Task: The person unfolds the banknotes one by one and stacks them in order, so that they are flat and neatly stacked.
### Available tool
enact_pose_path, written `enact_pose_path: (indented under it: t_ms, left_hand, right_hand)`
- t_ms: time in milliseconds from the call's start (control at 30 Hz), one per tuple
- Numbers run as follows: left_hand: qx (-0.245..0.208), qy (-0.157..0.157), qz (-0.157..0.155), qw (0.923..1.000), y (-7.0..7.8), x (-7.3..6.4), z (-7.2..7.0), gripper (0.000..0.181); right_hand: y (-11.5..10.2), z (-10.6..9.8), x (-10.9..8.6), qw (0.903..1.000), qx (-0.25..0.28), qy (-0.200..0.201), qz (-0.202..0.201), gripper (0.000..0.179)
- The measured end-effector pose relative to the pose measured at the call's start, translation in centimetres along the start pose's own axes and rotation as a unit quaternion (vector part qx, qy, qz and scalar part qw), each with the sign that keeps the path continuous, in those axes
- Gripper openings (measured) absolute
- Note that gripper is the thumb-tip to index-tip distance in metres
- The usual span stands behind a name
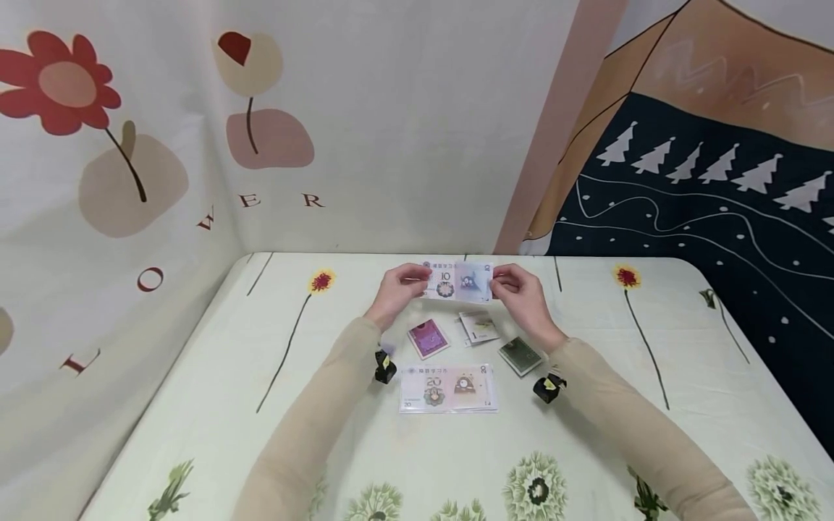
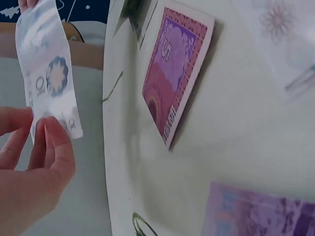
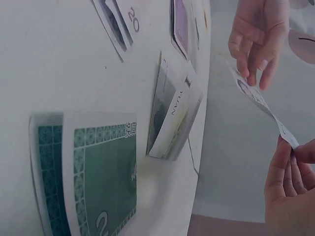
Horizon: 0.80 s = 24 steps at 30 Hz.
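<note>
Between them, my left hand (image 1: pixel 399 291) and right hand (image 1: pixel 523 295) hold a play banknote (image 1: pixel 458 281) marked 10, pinching it at opposite short ends above the table's far part. In the left wrist view the banknote (image 2: pixel 49 73) bends slightly, its lower end between thumb and fingers. The right wrist view shows my right fingers gripping the other end. Below it lie a folded purple 5 note (image 1: pixel 428 339), a folded pale 1 note (image 1: pixel 478 327) and a folded green 2 note (image 1: pixel 520 356). Nearer me, flat 20 notes (image 1: pixel 449 389) lie in a small stack.
A pale cloth with printed flowers covers the table (image 1: pixel 195 405). Printed curtains (image 1: pixel 404 130) hang behind its far edge. A purple note (image 2: pixel 261 211) shows at the bottom right of the left wrist view. Each wrist wears a black strap (image 1: pixel 385 367).
</note>
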<state>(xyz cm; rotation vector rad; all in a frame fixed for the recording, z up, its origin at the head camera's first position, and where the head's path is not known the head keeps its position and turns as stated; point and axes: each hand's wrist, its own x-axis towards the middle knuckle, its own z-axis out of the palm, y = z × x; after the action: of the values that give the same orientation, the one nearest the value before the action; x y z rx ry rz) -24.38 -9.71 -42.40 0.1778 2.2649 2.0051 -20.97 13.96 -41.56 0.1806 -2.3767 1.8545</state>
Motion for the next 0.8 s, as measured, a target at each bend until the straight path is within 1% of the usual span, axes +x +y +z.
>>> enact_pose_path:
  t_ms: [100,167,233,300,400,467,600,767,800]
  left_hand:
    - [0.013,0.018,0.002,0.9998,-0.3,0.0,-0.6,0.028]
    - [0.023,0.022,-0.002,0.9995,-0.4,0.0,-0.9,0.028]
    - [0.027,0.023,-0.013,0.9993,-0.5,0.0,-1.0,0.027]
    - [0.02,0.022,-0.024,0.9993,-0.5,0.0,-1.1,0.026]
    - [-0.003,0.024,-0.035,0.9991,-0.6,-0.1,-1.1,0.025]
    - [-0.016,0.022,-0.037,0.999,-0.6,-0.2,-0.9,0.025]
    - [-0.024,0.019,-0.038,0.9988,-0.5,-0.4,-0.7,0.025]
    - [-0.034,0.028,-0.032,0.9985,-0.5,-0.8,-0.6,0.025]
    - [-0.035,0.028,-0.033,0.9984,-0.1,-1.1,-0.6,0.025]
  right_hand:
    - [-0.2,-0.3,-0.2,1.0,0.004,-0.003,-0.004,0.022]
    - [-0.2,-0.5,-0.3,0.9999,0.009,-0.006,-0.005,0.023]
    - [-0.2,-0.6,-0.4,0.9999,0.013,-0.008,-0.004,0.023]
    - [-0.3,-0.6,-0.4,0.9998,0.016,-0.008,-0.002,0.022]
    - [-0.2,-0.6,-0.5,0.9998,0.019,-0.006,-0.001,0.022]
    - [0.0,-0.7,-0.6,0.9997,0.022,-0.006,0.0,0.022]
    - [0.3,-0.8,-0.7,0.9997,0.023,-0.002,0.0,0.023]
    - [0.8,-0.9,-0.8,0.9996,0.025,0.011,-0.008,0.021]
    - [0.9,-0.9,-0.9,0.9996,0.024,0.012,-0.005,0.021]
